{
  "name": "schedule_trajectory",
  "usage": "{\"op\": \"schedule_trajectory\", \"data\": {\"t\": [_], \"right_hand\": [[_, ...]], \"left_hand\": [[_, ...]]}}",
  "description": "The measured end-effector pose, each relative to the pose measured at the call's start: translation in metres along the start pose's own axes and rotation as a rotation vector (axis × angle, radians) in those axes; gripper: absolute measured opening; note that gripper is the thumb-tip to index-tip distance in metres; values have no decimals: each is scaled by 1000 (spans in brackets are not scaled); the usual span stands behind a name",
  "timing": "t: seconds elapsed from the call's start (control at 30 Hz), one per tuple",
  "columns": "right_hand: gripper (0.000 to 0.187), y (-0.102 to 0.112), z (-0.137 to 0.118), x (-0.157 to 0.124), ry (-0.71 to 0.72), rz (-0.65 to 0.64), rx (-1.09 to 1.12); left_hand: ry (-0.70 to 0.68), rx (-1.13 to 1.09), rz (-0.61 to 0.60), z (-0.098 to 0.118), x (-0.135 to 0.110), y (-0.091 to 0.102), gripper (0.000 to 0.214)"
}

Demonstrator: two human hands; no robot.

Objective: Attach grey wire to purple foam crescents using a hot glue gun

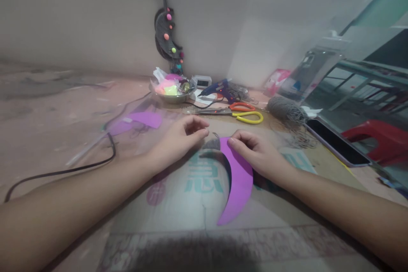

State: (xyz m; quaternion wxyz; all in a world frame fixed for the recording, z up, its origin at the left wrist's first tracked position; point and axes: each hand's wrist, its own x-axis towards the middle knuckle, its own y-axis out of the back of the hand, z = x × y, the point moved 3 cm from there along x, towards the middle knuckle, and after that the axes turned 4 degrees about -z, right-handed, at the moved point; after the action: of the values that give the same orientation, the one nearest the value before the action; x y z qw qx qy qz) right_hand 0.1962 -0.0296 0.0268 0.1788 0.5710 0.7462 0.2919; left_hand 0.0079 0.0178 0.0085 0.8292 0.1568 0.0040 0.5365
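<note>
Two hands are showing: the right hand (255, 151) is pinching one purple crescent (240, 178) by its upper end between thumb and fingers, over the middle of one cardboard sheet (178, 221); the left hand (186, 134) is curling just beside the grey section (212, 143) at that end, thumb and fingertips nearly meeting, and whether they are gripping a strand cannot be told. One pair of scissors (219, 111), with one orange and one yellow handle, is lying near the sheet's far edge. One bowl (172, 98), one small display unit (202, 80) and one blue glue gun (215, 88) are occupying the tabletop's back edge. One grey yarn bundle (282, 108) is resting near the sheet's far right corner, and one phone (336, 141) is lying along the tabletop's right edge. The tabletop (47, 114) is abutting a grey wall (207, 17), where one dark crescent ornament (162, 36) with coloured balls is hanging; one red stool (376, 140) is standing beyond the right edge. Blur is softening the purple material (149, 119) left of the sheet, making its piece count uncertain. Both forearms are running out of frame, and the bowl's contents are overlapping too closely for counting.
</note>
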Motion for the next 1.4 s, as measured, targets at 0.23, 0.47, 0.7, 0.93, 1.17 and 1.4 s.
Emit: {"op": "schedule_trajectory", "data": {"t": [0.23,0.47,0.7,0.93,1.17,1.4], "right_hand": [[29,0,0,-1,-14,-12,3],[29,-1,1,0,-5,-16,-5],[29,-1,-1,0,-2,-12,-10],[28,-1,0,1,13,-18,-21],[29,-1,0,0,-4,-16,-13],[29,0,-1,0,-14,-11,2]], "left_hand": [[-16,71,0,2,-2,2,18],[-39,59,-42,1,-4,-1,17],[-35,38,-35,2,-4,-1,12],[-41,30,-18,-1,-3,-2,14],[-19,-37,-63,-1,-6,-3,13],[-55,-39,-62,-3,-3,-1,17]]}}
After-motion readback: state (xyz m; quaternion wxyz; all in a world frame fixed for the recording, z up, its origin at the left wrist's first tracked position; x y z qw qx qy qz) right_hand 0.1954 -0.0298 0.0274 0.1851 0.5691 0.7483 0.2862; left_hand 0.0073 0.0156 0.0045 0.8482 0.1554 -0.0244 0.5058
